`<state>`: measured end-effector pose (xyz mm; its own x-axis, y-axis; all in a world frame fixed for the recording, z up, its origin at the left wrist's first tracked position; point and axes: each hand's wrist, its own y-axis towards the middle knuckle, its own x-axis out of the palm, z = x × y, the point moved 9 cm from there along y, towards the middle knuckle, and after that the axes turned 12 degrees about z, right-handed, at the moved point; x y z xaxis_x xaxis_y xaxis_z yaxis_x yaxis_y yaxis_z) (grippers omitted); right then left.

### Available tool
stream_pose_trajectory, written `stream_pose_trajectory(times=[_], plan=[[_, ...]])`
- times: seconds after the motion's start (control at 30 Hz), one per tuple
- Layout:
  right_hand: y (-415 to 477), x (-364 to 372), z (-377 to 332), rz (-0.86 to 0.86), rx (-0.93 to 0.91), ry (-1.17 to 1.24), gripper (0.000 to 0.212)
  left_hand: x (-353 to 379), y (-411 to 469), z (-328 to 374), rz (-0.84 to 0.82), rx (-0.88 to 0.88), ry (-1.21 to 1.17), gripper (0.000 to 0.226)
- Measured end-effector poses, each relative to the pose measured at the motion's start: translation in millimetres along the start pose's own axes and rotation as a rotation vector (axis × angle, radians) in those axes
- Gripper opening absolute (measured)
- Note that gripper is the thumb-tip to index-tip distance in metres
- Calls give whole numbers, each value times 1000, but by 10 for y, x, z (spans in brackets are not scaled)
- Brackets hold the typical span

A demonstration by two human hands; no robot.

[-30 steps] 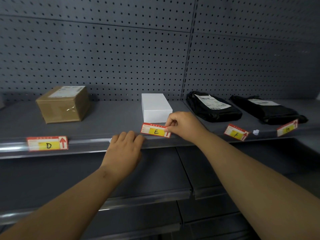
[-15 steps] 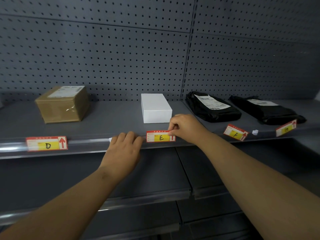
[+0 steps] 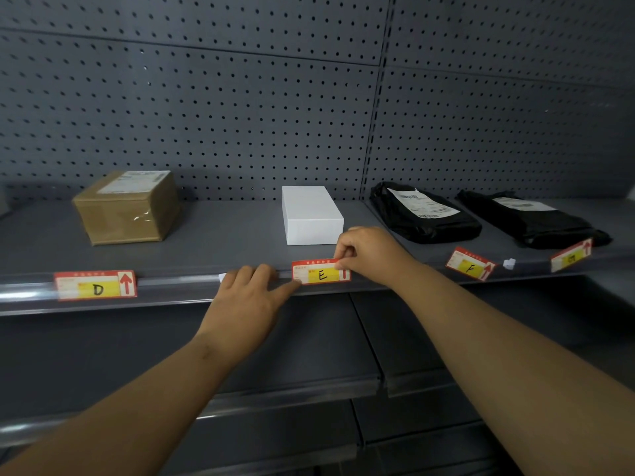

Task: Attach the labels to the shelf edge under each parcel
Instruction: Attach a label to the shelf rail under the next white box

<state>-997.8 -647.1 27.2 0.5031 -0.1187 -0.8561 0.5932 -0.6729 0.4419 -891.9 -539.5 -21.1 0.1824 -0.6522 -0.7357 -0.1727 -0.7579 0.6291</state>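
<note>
Head view: the right hand [image 3: 369,255] pinches the upper right corner of the E label [image 3: 321,272], which sits level against the shelf edge [image 3: 178,286], just below the white box [image 3: 311,214]. The left hand [image 3: 247,300] rests flat on the rail beside it with its fingers relaxed, and its thumb touches the label's lower left corner. Further left, the D label [image 3: 95,285] sits on the edge under the brown box [image 3: 127,207]. To the right, the F label [image 3: 470,263] lies tilted on the shelf in front of a black bag [image 3: 422,214]. Another tilted label [image 3: 570,256] lies before a second black bag [image 3: 529,218].
</note>
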Motion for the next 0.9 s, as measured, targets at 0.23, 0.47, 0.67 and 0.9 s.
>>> stream_pose_trajectory(times=[0.23, 0.47, 0.67, 0.9], plan=[[-2, 1, -5, 2, -9, -9, 4, 38, -3, -3, -8, 22, 43, 71], [-6, 9, 21, 0, 14, 29, 6, 50, -3, -7, 13, 28, 49, 70], [1, 18, 67, -8, 56, 73, 8, 19, -9, 3, 45, 27, 51, 70], [5, 30, 94, 1, 71, 91, 9, 6, -5, 2, 53, 26, 57, 68]])
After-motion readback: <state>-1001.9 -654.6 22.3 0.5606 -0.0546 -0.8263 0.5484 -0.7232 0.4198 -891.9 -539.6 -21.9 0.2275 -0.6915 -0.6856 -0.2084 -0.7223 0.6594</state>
